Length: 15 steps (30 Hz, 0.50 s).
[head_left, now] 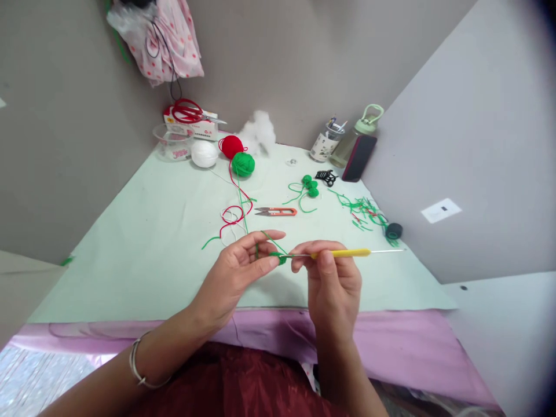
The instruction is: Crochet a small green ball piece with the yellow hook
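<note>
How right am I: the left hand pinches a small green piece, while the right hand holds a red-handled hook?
Not quite: the head view shows a yellow-handled hook in the right hand, not a red-handled one. The left hand does pinch a small green piece.

Pale green tabletop spreading wide, white yarn ball at the back, red yarn ball and green yarn ball right alongside, orange snips mid-table, thread scraps out right
</note>
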Each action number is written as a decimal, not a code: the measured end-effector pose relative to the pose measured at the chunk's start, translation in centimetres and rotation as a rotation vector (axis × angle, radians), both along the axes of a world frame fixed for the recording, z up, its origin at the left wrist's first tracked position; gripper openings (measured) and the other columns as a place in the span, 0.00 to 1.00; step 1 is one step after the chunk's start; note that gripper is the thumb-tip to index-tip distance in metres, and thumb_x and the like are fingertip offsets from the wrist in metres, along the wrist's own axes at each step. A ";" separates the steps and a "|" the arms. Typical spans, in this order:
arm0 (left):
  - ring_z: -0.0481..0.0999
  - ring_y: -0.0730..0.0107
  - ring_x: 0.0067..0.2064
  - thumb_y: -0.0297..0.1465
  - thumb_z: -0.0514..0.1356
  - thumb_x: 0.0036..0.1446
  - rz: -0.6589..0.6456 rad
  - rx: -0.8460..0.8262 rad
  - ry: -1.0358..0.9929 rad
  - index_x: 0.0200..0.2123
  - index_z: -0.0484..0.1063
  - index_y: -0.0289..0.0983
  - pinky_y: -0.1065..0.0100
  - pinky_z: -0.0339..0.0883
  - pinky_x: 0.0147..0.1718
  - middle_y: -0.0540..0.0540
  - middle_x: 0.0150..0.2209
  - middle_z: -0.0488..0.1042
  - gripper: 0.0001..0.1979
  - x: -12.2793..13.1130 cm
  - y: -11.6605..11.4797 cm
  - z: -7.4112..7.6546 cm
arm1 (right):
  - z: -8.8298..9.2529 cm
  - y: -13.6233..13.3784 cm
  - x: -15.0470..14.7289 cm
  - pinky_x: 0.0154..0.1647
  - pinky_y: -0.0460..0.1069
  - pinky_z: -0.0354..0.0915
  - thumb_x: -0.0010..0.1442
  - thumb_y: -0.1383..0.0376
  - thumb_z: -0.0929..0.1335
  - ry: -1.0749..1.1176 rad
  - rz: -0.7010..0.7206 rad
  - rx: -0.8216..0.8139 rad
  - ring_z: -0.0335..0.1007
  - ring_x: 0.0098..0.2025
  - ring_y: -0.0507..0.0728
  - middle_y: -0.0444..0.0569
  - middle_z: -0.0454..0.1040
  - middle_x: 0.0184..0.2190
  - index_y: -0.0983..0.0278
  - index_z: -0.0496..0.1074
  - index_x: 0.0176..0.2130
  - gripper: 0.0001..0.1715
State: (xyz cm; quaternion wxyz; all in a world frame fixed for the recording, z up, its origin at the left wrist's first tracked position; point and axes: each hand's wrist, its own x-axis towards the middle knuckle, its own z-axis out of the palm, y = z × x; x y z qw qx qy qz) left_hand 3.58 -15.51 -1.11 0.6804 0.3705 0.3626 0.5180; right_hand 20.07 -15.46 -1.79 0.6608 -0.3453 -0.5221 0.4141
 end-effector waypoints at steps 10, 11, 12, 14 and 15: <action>0.72 0.70 0.40 0.27 0.69 0.60 0.120 0.199 0.261 0.53 0.83 0.46 0.66 0.67 0.46 0.52 0.37 0.75 0.18 -0.1 -0.2 -0.2 | 0.4 -1.0 0.3 0.41 0.52 0.75 0.73 0.72 0.65 -0.454 -0.134 0.304 0.80 0.39 0.55 0.46 0.83 0.39 0.57 0.79 0.49 0.15; 0.72 0.69 0.40 0.26 0.69 0.60 0.149 0.227 0.296 0.52 0.83 0.46 0.65 0.67 0.47 0.52 0.36 0.76 0.18 0.0 -0.2 -0.2 | 0.3 -1.1 0.4 0.42 0.52 0.76 0.72 0.72 0.65 -0.517 -0.138 0.352 0.80 0.41 0.56 0.47 0.83 0.40 0.57 0.79 0.50 0.15; 0.73 0.69 0.40 0.25 0.69 0.59 0.178 0.251 0.320 0.52 0.83 0.45 0.65 0.67 0.48 0.52 0.36 0.76 0.18 0.1 -0.3 0.0 | 0.1 -1.1 0.3 0.42 0.53 0.77 0.72 0.73 0.66 -0.582 -0.148 0.398 0.81 0.42 0.57 0.49 0.83 0.41 0.57 0.79 0.51 0.16; 0.73 0.69 0.40 0.26 0.70 0.59 0.204 0.252 0.308 0.52 0.83 0.44 0.65 0.66 0.49 0.51 0.36 0.77 0.18 0.3 -0.4 0.3 | -0.7 -1.1 0.3 0.41 0.53 0.77 0.70 0.73 0.68 -0.687 -0.200 0.482 0.81 0.43 0.58 0.50 0.83 0.42 0.56 0.79 0.54 0.19; 0.73 0.69 0.40 0.27 0.72 0.58 0.186 0.217 0.261 0.54 0.83 0.44 0.65 0.67 0.48 0.51 0.36 0.77 0.19 0.3 -0.4 0.4 | -1.2 -1.1 0.2 0.41 0.53 0.78 0.69 0.73 0.69 -0.723 -0.240 0.518 0.81 0.44 0.58 0.51 0.83 0.44 0.55 0.79 0.56 0.21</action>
